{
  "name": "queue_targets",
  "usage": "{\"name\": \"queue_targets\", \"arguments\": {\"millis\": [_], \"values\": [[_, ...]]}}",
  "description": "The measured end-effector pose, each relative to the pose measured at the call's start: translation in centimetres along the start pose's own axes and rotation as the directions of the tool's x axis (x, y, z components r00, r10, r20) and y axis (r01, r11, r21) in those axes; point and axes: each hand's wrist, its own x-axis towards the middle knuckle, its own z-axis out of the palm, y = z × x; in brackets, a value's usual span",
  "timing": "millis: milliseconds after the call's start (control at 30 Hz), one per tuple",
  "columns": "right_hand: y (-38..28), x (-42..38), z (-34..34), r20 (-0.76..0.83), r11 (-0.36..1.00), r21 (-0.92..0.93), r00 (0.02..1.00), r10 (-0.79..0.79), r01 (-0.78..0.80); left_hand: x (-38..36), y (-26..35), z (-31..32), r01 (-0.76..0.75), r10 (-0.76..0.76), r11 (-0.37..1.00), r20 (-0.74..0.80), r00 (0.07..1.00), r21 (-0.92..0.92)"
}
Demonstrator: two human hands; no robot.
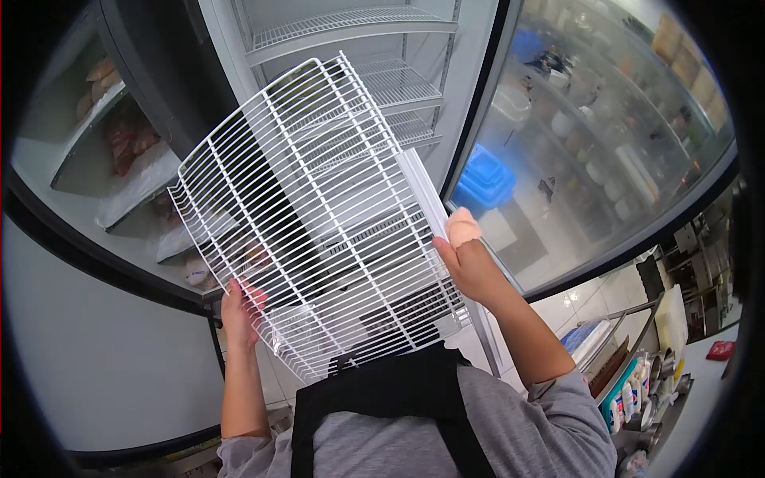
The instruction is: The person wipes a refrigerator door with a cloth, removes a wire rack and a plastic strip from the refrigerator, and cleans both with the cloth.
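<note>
A white wire fridge shelf is held up at a tilt in front of my body. My left hand grips its lower left edge, the fingers showing behind the wires. At the right edge, a plain white strip runs along the shelf. My right hand is closed there, with a peach-coloured cloth bunched in it against the strip. The thumb lies on the wire side; the other fingers are mostly hidden.
Behind the shelf stands an open upright fridge with wire racks inside. Its fogged glass door swings out at right. Bagged food fills the fridge shelves at left. A counter with bottles and metal pans stands at lower right.
</note>
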Motion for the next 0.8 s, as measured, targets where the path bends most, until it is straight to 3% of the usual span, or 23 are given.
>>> {"name": "queue_targets", "arguments": {"millis": [100,200,267,300,367,567,600,667,767,800], "values": [[-0.2,0.9,0.0,-0.03,1.0,-0.019,1.0,-0.002,0.002,0.2,-0.1,0.1,-0.006,0.006,1.0,-0.001,1.0,-0.015],[-0.3,1.6,-0.5,0.036,1.0,-0.005,0.999,0.01,-0.01,0.2,-0.2,0.1,-0.012,0.012,1.0,-0.006,1.0,-0.02],[-0.3,1.8,-0.4,0.081,0.978,0.186,0.993,0.084,-0.098,0.2,-0.2,0.1,-0.011,0.011,1.0,-0.015,1.0,-0.01],[-0.4,1.9,-0.4,0.081,0.978,0.186,0.993,0.084,-0.098,0.2,-0.2,0.1,-0.011,0.011,1.0,-0.028,1.0,-0.002],[-0.8,2.0,-0.6,0.188,0.915,0.293,0.955,0.231,-0.278,0.0,0.0,0.3,-0.007,0.007,1.0,-0.027,1.0,-0.004],[-0.1,2.0,-0.8,0.283,0.829,0.377,0.904,0.321,-0.412,0.2,0.0,0.3,-0.001,0.001,1.0,-0.024,1.0,0.004],[0.0,2.0,-0.8,0.283,0.829,0.377,0.903,0.322,-0.413,0.1,0.0,0.4,-0.001,0.001,1.0,-0.033,0.999,0.007],[0.4,1.9,-0.9,0.175,0.924,0.323,0.972,0.157,-0.207,0.3,-0.2,-0.1,-0.001,0.001,1.0,-0.015,1.0,0.009],[0.0,2.0,-2.8,0.099,0.911,0.325,0.967,0.236,-0.256,0.2,-0.2,0.2,-0.012,0.012,1.0,-0.006,1.0,0.011],[1.0,2.1,-3.4,0.05,0.942,0.251,0.975,0.215,-0.221,0.1,-0.1,0.3,-0.018,0.018,1.0,-0.003,1.0,0.016]]}}
